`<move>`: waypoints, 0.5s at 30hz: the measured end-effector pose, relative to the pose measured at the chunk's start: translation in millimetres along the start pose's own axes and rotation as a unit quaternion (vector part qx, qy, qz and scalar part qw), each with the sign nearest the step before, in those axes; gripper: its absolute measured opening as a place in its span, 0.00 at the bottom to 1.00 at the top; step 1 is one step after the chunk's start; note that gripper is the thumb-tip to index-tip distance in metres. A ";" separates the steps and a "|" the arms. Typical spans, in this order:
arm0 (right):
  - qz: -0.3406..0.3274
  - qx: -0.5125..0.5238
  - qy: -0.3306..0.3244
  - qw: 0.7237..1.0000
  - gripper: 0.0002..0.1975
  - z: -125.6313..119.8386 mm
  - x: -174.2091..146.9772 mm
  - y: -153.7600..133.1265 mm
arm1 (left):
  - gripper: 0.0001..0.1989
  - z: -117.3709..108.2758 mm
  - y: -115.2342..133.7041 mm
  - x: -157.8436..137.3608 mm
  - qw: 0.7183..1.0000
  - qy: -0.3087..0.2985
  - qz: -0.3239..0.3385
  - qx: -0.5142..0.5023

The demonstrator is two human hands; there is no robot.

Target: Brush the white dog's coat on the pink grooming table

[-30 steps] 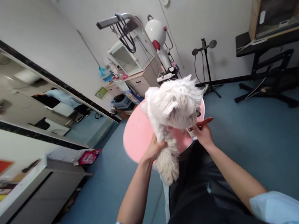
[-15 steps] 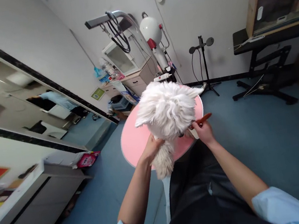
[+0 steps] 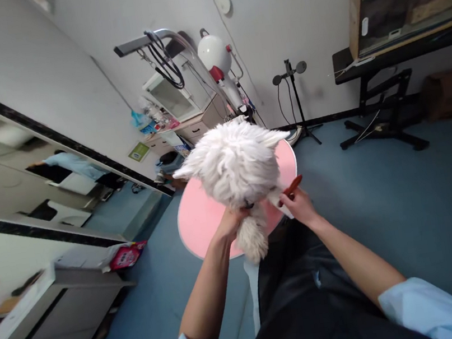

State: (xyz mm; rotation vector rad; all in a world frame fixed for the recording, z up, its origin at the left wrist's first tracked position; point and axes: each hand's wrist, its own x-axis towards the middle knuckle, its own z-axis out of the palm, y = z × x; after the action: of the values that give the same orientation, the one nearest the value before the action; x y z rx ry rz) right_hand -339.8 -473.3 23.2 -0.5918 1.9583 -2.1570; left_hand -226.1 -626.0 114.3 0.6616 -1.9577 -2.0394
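Observation:
A small white fluffy dog (image 3: 231, 166) stands on a round pink table (image 3: 199, 219), its head toward me and one front leg hanging over the near rim. My left hand (image 3: 229, 224) grips that fluffy leg (image 3: 252, 239) just above the paw. My right hand (image 3: 297, 208) holds a red-handled brush (image 3: 292, 187) against the fur below the dog's head, at the dog's right side as I see it.
Behind the table stand a grooming arm with leashes (image 3: 157, 46), a white dryer on a stand (image 3: 215, 55), a cluttered cabinet (image 3: 186, 130) and a small black stand (image 3: 291, 77). A black bench with a wooden box (image 3: 398, 47) is at the right. A mirror (image 3: 18, 172) and counter line the left wall.
The dog has turned its head toward me and lowered it, now hiding its face. My hands stay on the leg and the brush. The view has shifted slightly.

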 end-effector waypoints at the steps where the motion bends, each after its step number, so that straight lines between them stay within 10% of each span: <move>1: 0.000 0.002 0.030 1.000 0.11 0.1 -1.2 0.1 | 0.25 0.6 -0.2 -0.2 1.000 0.018 -0.001 -0.002; 6: -0.020 0.041 -0.037 0.998 0.12 0.0 -2.2 -1.5 | 0.21 -1.5 -2.2 -0.1 0.998 0.002 -0.044 -0.036; 10: -0.015 0.024 0.081 0.996 0.12 -5.3 -0.3 -2.4 | 0.19 -7.6 -7.2 2.5 0.998 -0.037 -0.050 -0.030; 15: -0.034 -0.001 0.029 0.999 0.12 -8.8 -1.3 -1.9 | 0.24 -10.0 -17.2 7.3 0.994 -0.048 -0.060 -0.072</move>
State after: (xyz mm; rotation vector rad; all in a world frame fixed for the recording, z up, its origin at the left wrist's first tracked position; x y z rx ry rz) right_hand -341.8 -464.6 24.3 -0.6112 1.9965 -2.2377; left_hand -225.4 -636.9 96.2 0.6750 -1.8385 -2.2988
